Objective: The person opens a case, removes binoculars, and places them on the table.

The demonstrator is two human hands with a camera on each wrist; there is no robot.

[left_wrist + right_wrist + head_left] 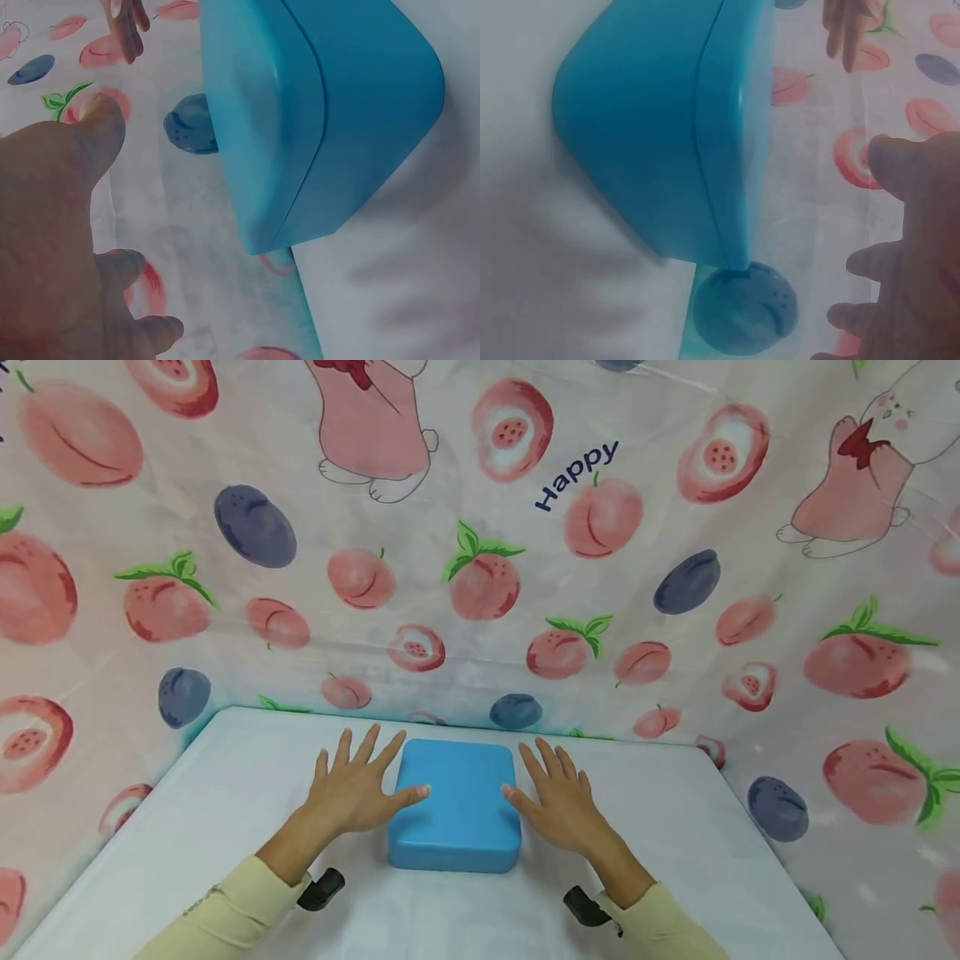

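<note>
A blue rounded box point(455, 802) sits in the middle of the white table point(300, 877). A thin seam near its top runs around its side in both wrist views, like a lid's edge. On its left, the left hand point(348, 793) is spread, its thumb over the box's edge in the head view. The right hand point(562, 806) is spread likewise on the other side, thumb tip near the box's right edge. Both wrist views show a gap between hand and box, and neither hand holds anything. The inside of the box is hidden.
A cloth point(450, 685) printed with peaches, plums and rabbits hangs behind the table and along its sides. Each wrist wears a small black camera, one at the left cuff point(321, 889) and one at the right point(587, 907).
</note>
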